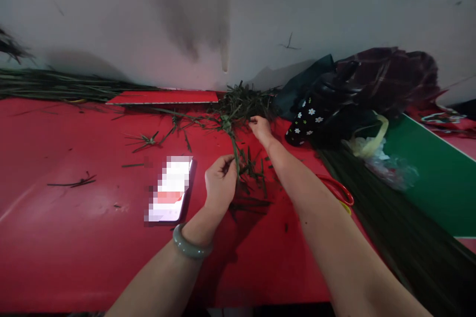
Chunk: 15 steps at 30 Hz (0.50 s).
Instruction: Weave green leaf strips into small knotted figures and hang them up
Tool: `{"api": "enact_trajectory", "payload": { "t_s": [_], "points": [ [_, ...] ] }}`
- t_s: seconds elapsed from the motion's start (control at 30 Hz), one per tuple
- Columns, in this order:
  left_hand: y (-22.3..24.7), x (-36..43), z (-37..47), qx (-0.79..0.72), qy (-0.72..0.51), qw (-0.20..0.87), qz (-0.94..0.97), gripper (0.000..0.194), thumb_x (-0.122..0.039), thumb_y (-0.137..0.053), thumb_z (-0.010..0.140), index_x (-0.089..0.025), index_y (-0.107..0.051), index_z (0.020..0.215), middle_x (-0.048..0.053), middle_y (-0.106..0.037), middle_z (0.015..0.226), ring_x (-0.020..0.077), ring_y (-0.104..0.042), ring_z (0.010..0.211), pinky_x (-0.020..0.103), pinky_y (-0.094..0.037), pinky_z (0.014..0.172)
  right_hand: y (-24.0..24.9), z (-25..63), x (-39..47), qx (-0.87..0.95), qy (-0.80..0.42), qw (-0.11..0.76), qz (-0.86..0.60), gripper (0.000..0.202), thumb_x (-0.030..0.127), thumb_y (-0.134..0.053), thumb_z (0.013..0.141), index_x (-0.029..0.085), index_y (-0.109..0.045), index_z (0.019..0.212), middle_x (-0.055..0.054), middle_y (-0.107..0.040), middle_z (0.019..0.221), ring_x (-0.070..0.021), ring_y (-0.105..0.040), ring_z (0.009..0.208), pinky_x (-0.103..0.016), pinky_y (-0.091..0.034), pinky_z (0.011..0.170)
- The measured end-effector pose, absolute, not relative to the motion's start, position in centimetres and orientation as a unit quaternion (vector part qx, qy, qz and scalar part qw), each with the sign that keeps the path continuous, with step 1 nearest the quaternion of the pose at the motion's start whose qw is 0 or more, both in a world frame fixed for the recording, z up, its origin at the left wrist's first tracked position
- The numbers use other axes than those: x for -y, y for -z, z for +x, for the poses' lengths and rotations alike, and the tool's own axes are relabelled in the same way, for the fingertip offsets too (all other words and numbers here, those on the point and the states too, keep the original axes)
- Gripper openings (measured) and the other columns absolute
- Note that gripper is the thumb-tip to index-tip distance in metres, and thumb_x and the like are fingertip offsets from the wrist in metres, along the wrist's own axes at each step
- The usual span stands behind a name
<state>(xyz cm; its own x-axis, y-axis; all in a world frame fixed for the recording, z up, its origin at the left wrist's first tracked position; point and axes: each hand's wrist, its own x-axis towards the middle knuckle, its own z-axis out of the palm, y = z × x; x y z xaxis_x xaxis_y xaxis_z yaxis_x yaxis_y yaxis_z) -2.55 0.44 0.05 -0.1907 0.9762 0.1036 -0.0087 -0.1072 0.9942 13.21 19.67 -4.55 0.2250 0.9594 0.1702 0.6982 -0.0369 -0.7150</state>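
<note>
Holding a thin green leaf strip [235,151], the left hand [220,183] sits just below frame centre, fingers curled shut around the strip's lower end. A pale green bangle [189,246] rings that wrist. The strip runs up toward 12 o'clock from the left hand to a small knotted cluster of leaves [225,123].

Right hand [261,129] lies at 1 o'clock from the left hand, well forward on the red surface [67,228]. Its fingertips are together and rest at the near edge of a pile of green leaf strips [243,101]; whether they pinch a strip or only touch the pile I cannot tell.

Short cut leaf scraps [253,168] lie scattered between the two hands and at 3 o'clock from the left hand.

A phone [171,188], screen lit, lies flat at 9 o'clock from the left hand, just beside it and not touching.

A small woven leaf piece [147,139] lies at 10 o'clock from the phone. Loose stems [74,182] lie further out at 9 o'clock.

A long bundle of green leaves [55,84] runs along the white wall [111,20] at the upper left. A flat red board [163,97] lies at the wall's foot.

Dark cloth with white flowers [307,119] sits at 3 o'clock from the right hand. Red-handled scissors [340,190] show partly behind the right forearm. A second long bundle of leaves [390,223] runs toward 5 o'clock.
</note>
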Motion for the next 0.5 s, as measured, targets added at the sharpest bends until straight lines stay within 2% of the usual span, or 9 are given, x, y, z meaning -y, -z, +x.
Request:
{"api": "enact_trajectory", "payload": {
  "t_s": [0.2, 0.33, 0.5],
  "points": [
    [-0.2, -0.5, -2.8, -0.525, -0.573, 0.409, 0.478, 0.017, -0.026, -0.053, 0.074, -0.014, -0.064, 0.082, 0.002, -0.063, 0.068, 0.0088, -0.056, 0.059, 0.020, -0.044, 0.056, 2.6, 14.5, -15.5, 0.637, -0.208, 0.384, -0.635, 0.025, 0.017, -0.054, 0.070, 0.014, -0.064, 0.093, -0.005, -0.068, 0.089, -0.0134, -0.061, 0.080, -0.028, -0.046, 0.080],
    [-0.1, -0.6, -2.8, -0.515, -0.569, 0.410, 0.493, 0.018, -0.025, -0.053, 0.074, -0.015, -0.064, 0.082, 0.002, -0.063, 0.067, 0.0089, -0.056, 0.059, 0.020, -0.044, 0.056, 2.0, 15.9, -12.4, 0.640, -0.239, 0.417, -0.599, 0.024, 0.021, -0.054, 0.069, 0.015, -0.064, 0.090, -0.002, -0.067, 0.083, -0.0138, -0.061, 0.077, -0.029, -0.047, 0.077],
    [0.1, -0.7, -2.6, -0.484, -0.562, 0.425, 0.518, 0.018, -0.024, -0.053, 0.073, -0.015, -0.065, 0.083, 0.002, -0.065, 0.069, 0.0093, -0.057, 0.060, 0.021, -0.045, 0.057, 1.6, 16.6, -8.8, 0.643, -0.235, 0.394, -0.613, 0.024, 0.020, -0.052, 0.068, 0.014, -0.064, 0.088, -0.003, -0.068, 0.083, -0.0136, -0.060, 0.075, -0.028, -0.047, 0.075]
  ]
}}
